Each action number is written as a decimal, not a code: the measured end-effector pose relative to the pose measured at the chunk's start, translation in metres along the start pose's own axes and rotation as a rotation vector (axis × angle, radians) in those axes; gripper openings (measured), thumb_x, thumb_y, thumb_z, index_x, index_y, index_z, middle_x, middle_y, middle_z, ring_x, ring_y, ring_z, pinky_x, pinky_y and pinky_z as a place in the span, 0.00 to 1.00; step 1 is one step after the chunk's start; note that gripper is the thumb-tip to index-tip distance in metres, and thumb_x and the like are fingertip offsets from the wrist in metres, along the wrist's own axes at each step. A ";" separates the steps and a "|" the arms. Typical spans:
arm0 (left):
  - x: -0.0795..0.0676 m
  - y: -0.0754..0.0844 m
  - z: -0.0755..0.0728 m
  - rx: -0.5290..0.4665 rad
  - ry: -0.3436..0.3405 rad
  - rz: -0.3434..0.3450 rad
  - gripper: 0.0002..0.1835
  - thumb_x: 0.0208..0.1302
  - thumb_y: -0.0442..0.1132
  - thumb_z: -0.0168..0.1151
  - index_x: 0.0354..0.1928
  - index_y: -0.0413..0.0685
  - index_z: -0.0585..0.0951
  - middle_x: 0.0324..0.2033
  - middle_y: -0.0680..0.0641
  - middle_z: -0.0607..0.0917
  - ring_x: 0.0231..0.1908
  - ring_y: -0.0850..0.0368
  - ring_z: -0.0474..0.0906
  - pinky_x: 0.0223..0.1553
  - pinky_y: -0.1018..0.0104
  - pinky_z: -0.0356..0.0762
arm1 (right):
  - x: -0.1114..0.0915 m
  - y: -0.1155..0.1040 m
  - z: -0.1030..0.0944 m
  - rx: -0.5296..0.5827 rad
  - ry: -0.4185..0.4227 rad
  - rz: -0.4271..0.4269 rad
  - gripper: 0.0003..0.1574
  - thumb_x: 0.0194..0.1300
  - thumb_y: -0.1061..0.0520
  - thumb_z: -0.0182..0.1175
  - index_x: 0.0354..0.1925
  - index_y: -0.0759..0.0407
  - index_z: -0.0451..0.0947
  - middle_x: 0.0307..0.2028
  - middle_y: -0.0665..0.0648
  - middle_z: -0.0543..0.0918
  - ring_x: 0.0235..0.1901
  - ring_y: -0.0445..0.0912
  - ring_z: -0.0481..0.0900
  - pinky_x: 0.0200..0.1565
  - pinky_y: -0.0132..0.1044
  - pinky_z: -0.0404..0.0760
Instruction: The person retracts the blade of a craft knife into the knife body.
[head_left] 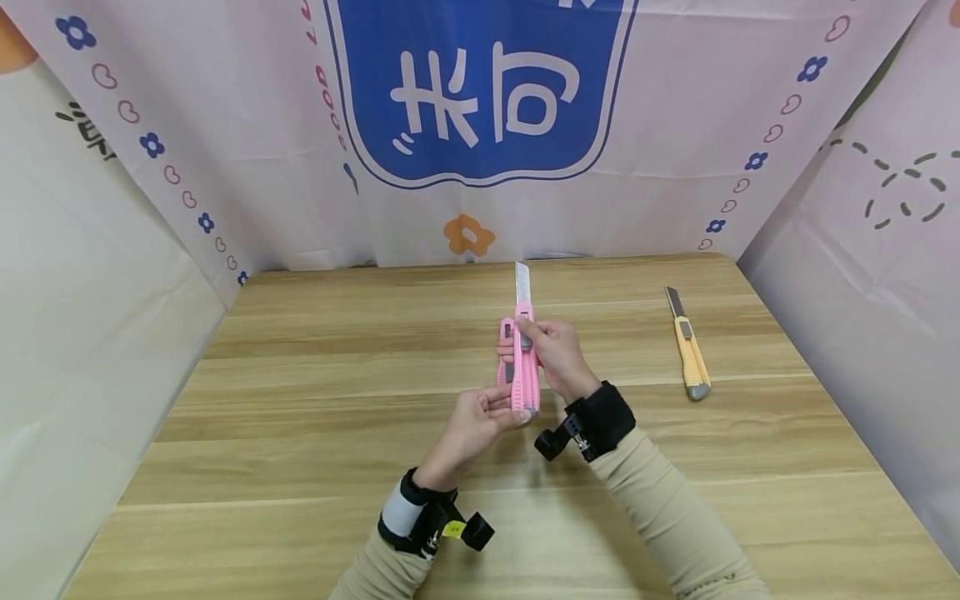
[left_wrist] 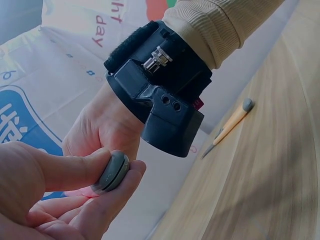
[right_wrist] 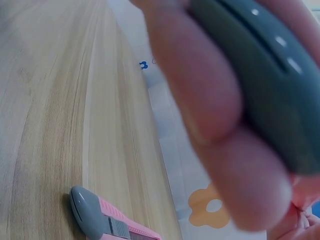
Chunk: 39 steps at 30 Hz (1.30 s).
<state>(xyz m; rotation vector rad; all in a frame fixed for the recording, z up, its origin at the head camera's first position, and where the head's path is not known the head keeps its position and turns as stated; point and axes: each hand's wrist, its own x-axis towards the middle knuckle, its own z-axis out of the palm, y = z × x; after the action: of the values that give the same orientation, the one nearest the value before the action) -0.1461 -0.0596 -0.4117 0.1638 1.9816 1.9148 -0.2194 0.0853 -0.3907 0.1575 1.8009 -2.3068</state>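
Note:
Both hands hold one pink utility knife [head_left: 527, 371] upright above the table, its long blade [head_left: 522, 283] out and pointing away. My left hand [head_left: 472, 429] pinches its lower end; the grey end cap [left_wrist: 114, 172] shows between thumb and fingers in the left wrist view. My right hand [head_left: 562, 358] grips the upper body, its thumb at the grey slider [head_left: 525, 342]. Just left of it in the head view, a second pink utility knife [head_left: 505, 367] lies on the table, partly hidden by the held one and the fingers. The right wrist view shows its grey end.
Off to the right on the wooden table [head_left: 300, 433] lies a yellow utility knife [head_left: 692, 354] with its blade extended, tip toward the back. A printed cloth [head_left: 285, 200] hangs along the table's back edge, with white cloth at both sides.

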 end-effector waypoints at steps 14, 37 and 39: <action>-0.001 0.000 0.000 -0.008 -0.003 -0.002 0.26 0.60 0.26 0.61 0.61 0.32 0.72 0.52 0.31 0.82 0.50 0.44 0.84 0.53 0.64 0.85 | -0.002 -0.001 0.002 -0.043 0.020 -0.005 0.24 0.73 0.57 0.51 0.53 0.81 0.71 0.19 0.49 0.87 0.24 0.39 0.87 0.34 0.31 0.89; 0.001 0.000 -0.002 -0.025 0.002 -0.031 0.26 0.61 0.27 0.61 0.63 0.31 0.70 0.53 0.31 0.81 0.52 0.45 0.83 0.53 0.65 0.85 | -0.001 -0.002 0.001 -0.018 -0.014 0.015 0.24 0.73 0.57 0.50 0.59 0.74 0.70 0.51 0.77 0.79 0.30 0.40 0.88 0.44 0.35 0.88; 0.001 0.000 -0.002 -0.030 0.000 -0.030 0.27 0.62 0.27 0.60 0.63 0.31 0.69 0.54 0.31 0.81 0.53 0.44 0.83 0.53 0.65 0.85 | -0.001 -0.001 0.001 -0.012 -0.011 0.021 0.25 0.74 0.56 0.50 0.59 0.74 0.70 0.53 0.77 0.78 0.31 0.39 0.88 0.46 0.35 0.88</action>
<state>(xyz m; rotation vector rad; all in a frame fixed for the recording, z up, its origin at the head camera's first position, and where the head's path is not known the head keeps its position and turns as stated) -0.1478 -0.0610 -0.4118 0.1251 1.9433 1.9246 -0.2183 0.0844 -0.3887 0.1601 1.7987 -2.2779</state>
